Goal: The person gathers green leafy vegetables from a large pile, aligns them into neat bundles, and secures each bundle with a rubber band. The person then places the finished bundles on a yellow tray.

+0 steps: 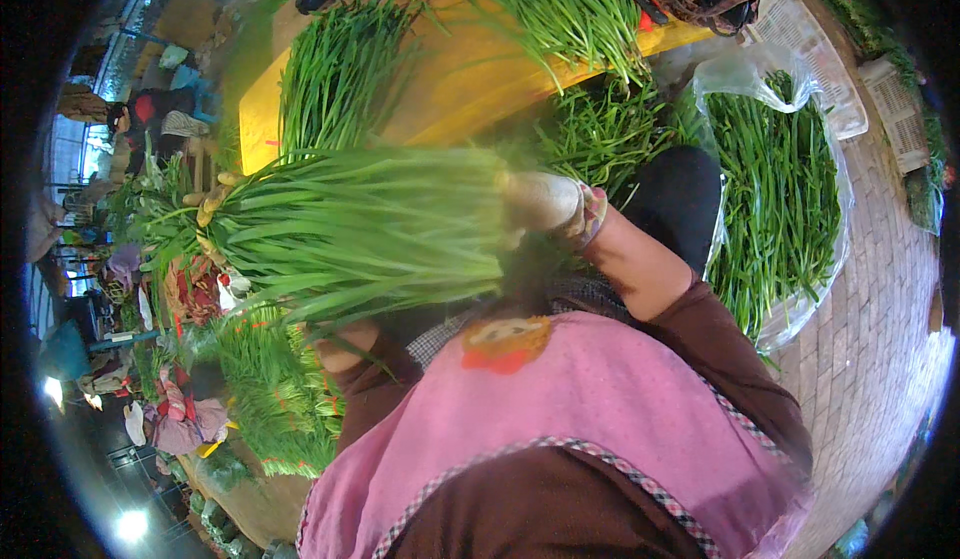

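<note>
A large bundle of long green leafy stalks, like garlic chives (360, 221), lies sideways before me. My left hand (214, 210), in a tan glove, is closed around its leafy end, with the palm hidden behind the leaves. At the pale, even stalk ends is my right hand (544, 200), in a whitish glove, blurred by motion; its fingers are hidden or too blurred to make out. Beyond the bundle, a pile of the same greens (337, 71) rests on a yellow board (465, 86), and another pile (562, 18) lies farther right on it.
A clear plastic bag (840, 221) full of greens stands at the right on a brick floor (877, 319). Loose greens (607, 135) lie below the board's edge. Tied bundles (285, 401) are stacked at the left. Another person (161, 112) is bent over at the far left.
</note>
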`<action>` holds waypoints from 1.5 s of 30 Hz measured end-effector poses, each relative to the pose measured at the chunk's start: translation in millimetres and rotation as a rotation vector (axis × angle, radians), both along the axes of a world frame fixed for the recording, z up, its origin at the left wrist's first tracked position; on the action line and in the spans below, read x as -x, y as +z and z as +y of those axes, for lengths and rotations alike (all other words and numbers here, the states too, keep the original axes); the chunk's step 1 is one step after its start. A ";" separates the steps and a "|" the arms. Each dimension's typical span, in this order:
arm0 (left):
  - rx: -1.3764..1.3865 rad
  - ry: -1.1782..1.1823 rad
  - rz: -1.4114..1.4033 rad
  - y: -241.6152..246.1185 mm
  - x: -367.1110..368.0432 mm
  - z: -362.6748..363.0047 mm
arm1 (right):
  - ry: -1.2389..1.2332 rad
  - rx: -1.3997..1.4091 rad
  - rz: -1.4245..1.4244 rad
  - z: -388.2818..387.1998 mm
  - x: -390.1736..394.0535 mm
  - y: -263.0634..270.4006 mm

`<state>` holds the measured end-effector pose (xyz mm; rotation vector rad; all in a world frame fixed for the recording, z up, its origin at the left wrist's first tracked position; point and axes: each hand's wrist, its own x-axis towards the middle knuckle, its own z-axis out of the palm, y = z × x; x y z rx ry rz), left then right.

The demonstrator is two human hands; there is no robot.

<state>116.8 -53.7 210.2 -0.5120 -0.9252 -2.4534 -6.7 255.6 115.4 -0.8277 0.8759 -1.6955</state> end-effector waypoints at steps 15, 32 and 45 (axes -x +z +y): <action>-0.087 -0.098 0.125 27.6 17.1 -54.3 | -0.429 -0.202 0.163 76.4 54.0 -6.3; -0.131 -0.181 0.141 0.8 36.6 -39.6 | -0.415 -0.060 0.075 -9.4 12.1 32.5; -0.190 -0.258 0.148 -13.3 36.4 -39.7 | -0.309 -0.113 0.264 12.4 2.8 38.5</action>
